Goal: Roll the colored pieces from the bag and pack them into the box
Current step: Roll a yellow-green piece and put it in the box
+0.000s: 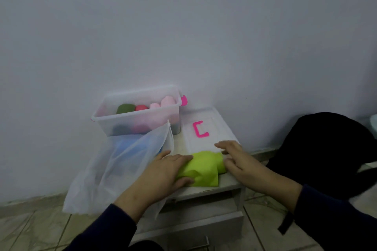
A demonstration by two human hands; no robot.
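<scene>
A lime-green cloth piece (204, 170) lies partly rolled on the small white table (204, 189). My left hand (163, 173) presses flat on its left end, fingers spread. My right hand (238, 161) rests against its right end, fingers apart. Behind stands a clear plastic box (114, 122) holding rolled pieces: dark green (124, 108), red (140, 107) and pink (168, 101). A translucent white mesh bag (114, 171) slumps at the left of the table with blue pieces (126, 145) showing through.
The box's clear lid (206, 140) with a pink handle (201, 129) lies flat at the back right of the table. A black backpack (326, 155) sits on the floor at the right. A white wall runs close behind. Tiled floor surrounds the table.
</scene>
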